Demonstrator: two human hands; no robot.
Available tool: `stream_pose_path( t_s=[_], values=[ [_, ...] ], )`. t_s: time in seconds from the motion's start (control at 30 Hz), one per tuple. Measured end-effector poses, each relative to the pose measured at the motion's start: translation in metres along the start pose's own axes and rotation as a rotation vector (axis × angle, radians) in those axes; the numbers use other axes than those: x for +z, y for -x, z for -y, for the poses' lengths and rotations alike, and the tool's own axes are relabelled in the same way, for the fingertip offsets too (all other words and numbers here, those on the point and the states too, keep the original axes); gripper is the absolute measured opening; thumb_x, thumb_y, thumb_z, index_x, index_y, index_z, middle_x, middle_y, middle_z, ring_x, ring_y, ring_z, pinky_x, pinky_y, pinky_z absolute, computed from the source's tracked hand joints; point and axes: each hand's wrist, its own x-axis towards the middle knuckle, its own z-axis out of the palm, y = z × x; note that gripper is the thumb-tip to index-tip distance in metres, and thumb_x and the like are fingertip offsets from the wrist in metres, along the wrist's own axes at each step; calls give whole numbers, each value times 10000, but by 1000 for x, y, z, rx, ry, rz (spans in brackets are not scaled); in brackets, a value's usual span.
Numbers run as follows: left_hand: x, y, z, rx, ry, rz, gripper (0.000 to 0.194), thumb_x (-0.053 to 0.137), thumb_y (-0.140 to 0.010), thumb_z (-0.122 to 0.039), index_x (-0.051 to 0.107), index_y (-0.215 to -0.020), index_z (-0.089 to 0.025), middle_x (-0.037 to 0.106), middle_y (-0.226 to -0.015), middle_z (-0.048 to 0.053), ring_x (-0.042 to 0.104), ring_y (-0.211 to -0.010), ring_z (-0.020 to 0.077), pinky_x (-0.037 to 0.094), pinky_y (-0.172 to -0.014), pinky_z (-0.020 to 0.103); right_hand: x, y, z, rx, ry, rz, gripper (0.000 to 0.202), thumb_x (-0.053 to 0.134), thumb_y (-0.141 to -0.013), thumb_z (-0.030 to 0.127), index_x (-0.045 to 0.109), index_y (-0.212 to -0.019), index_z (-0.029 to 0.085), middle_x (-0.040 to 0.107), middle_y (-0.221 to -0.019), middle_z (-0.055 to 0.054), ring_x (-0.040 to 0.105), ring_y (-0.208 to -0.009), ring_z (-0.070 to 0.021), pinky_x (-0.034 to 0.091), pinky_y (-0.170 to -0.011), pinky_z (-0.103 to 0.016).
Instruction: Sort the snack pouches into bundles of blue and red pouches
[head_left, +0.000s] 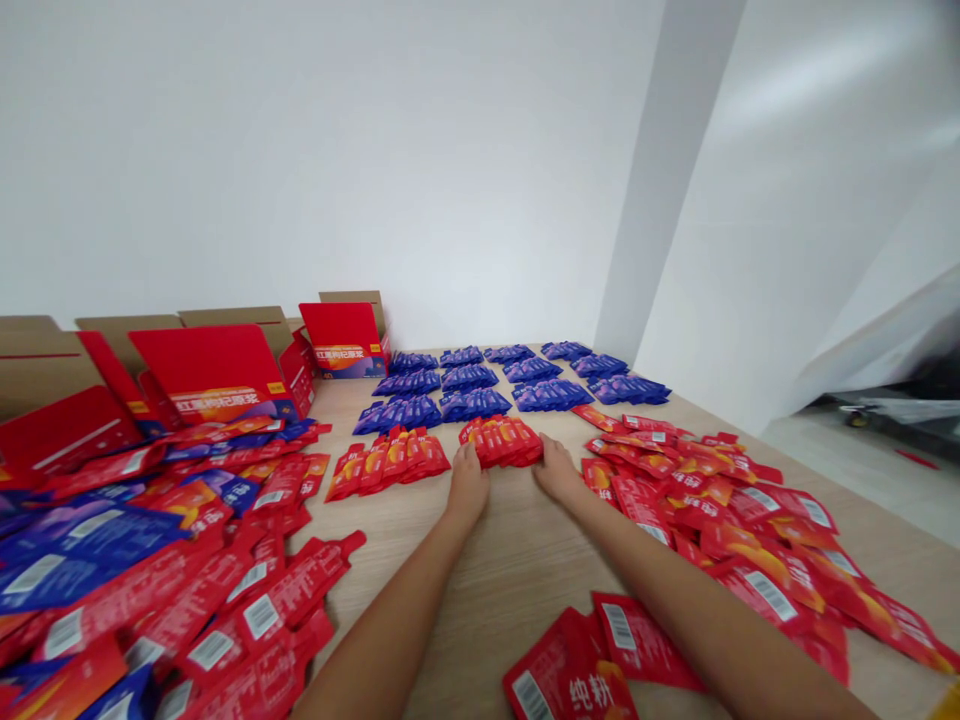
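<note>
Both my arms reach forward over the table. A row of overlapping red pouches [500, 441] lies between my hands. My left hand [468, 479] grips its left end, and my right hand [556, 468] closes on its right end. Just left of it is another fanned row of red pouches [388, 462], apart from my left hand. Behind them stand rows of blue pouch stacks [474, 403] in a neat grid. Loose red pouches [694, 480] are heaped to the right of my right hand.
Open red cartons [217, 375] line the left back, near the wall. A mixed heap of red and blue pouches [187, 570] covers the table's left side. A few red pouches [574, 665] lie at the front. The table's right edge [862, 520] borders the floor.
</note>
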Motion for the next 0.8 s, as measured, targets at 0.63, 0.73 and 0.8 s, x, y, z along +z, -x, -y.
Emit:
stream_pose_path(
  t_s=[0.63, 0.73, 0.8],
  values=[
    [-2, 1, -11, -45, -107, -10, 445, 473, -641, -9, 475, -1068, -133, 553, -1075, 140, 494, -1119, 282, 375, -988, 469, -2, -14, 0, -159, 47, 81, 566, 476, -717, 51, 497, -1280, 109, 527, -1303, -136, 460, -1206, -220, 298, -1024, -323],
    [-3, 1, -11, -45, -109, -13, 432, 467, -638, -4, 474, -1050, -133, 552, -1051, 138, 502, -1102, 285, 382, -979, 471, -2, -11, 1, -179, 46, 85, 572, 464, -710, 42, 502, -1275, 122, 532, -1302, -123, 464, -1203, -213, 299, -1025, -328],
    [-3, 1, -11, -45, -107, -17, 436, 461, -637, 1, 471, -1049, -142, 552, -1044, 129, 505, -1097, 281, 382, -980, 470, -2, -10, 1, -187, 43, 82, 572, 457, -707, 37, 509, -1268, 139, 536, -1302, -106, 462, -1205, -204, 296, -1028, -324]
  ],
)
